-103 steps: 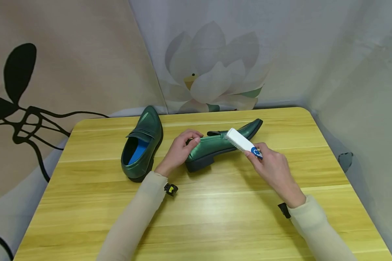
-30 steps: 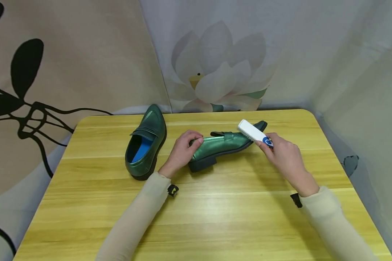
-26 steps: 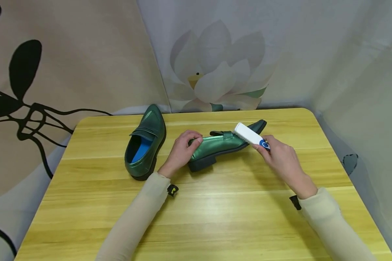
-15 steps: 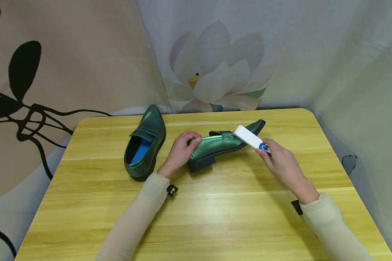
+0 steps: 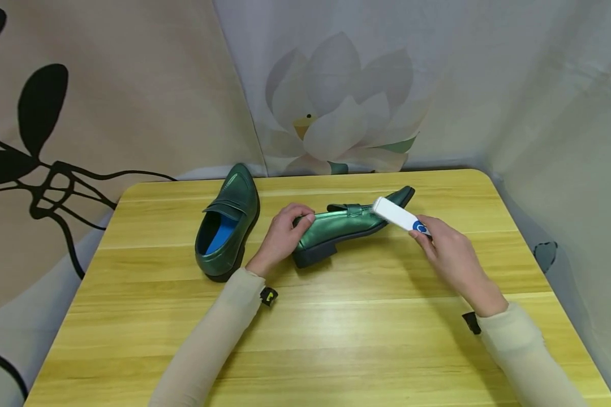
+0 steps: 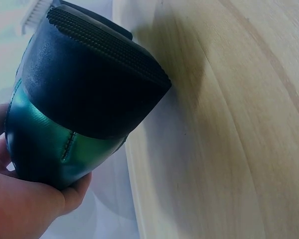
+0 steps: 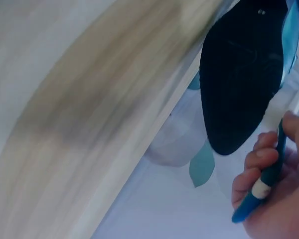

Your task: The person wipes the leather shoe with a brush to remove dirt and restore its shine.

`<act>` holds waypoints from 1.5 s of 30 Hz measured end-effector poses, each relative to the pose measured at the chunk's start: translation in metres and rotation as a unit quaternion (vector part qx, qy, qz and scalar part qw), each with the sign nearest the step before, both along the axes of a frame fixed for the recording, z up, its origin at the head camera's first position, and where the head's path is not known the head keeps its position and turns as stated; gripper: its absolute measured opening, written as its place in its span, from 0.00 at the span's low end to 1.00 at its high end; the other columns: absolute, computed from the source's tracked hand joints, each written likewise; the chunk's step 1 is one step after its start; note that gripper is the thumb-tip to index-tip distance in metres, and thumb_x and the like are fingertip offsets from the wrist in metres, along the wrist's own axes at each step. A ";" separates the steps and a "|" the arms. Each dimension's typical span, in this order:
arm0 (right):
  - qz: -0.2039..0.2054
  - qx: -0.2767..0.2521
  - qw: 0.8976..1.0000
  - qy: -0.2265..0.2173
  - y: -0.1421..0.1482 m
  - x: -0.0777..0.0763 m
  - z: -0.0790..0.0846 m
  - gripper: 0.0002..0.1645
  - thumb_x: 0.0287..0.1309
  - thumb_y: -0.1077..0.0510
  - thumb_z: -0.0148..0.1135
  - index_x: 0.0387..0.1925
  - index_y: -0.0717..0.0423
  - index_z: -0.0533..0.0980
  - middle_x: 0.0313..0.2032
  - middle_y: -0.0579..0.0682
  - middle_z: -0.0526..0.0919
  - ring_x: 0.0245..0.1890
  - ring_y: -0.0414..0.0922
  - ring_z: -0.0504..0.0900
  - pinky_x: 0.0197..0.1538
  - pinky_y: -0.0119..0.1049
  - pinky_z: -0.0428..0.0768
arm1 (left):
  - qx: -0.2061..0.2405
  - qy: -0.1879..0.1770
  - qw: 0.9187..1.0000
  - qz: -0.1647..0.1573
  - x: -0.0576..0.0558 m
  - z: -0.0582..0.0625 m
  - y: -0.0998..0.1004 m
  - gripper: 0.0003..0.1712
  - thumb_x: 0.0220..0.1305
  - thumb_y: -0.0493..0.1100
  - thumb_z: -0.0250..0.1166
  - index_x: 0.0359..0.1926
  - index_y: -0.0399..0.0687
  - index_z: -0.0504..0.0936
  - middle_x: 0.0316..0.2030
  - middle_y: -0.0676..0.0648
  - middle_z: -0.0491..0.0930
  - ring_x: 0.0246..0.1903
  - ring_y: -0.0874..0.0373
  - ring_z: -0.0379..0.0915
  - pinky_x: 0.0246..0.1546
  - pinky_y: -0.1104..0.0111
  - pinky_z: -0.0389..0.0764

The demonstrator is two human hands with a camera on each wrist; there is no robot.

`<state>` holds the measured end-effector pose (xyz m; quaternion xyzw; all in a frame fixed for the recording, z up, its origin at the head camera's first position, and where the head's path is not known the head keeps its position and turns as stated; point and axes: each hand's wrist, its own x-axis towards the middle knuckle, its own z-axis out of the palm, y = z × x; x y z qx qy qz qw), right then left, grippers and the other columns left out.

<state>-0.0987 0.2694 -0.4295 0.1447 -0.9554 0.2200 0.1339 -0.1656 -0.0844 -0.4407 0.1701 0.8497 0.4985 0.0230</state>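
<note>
Right hand (image 5: 453, 254) is clasping a white brush (image 5: 394, 213) at a green loafer (image 5: 331, 229)
Left hand (image 5: 283, 236) is gripping that shoe's back end, holding it above the wooden table (image 5: 326, 345), right of a second loafer (image 5: 230, 207)

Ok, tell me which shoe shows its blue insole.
The left-side shoe, standing on the table; the other shoe, gripped by the left hand, shows none.

My left grip (image 6: 27, 201) clasps the green shoe (image 6: 42, 142) by its back, black heel (image 6: 92, 82) tilted alongside the wooden surface (image 6: 234, 134), pale bristles (image 6: 36, 15) beyond!
</note>
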 end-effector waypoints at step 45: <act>-0.014 0.026 0.999 0.029 0.022 -0.006 0.008 0.22 0.74 0.56 0.62 0.61 0.66 0.78 0.30 0.56 0.80 0.22 0.47 0.70 0.25 0.41 0.67 | 0.002 0.003 1.000 -0.002 0.002 0.000 0.001 0.17 0.80 0.46 0.57 0.52 0.39 0.85 0.56 0.41 0.80 0.61 0.44 0.72 0.66 0.50 0.69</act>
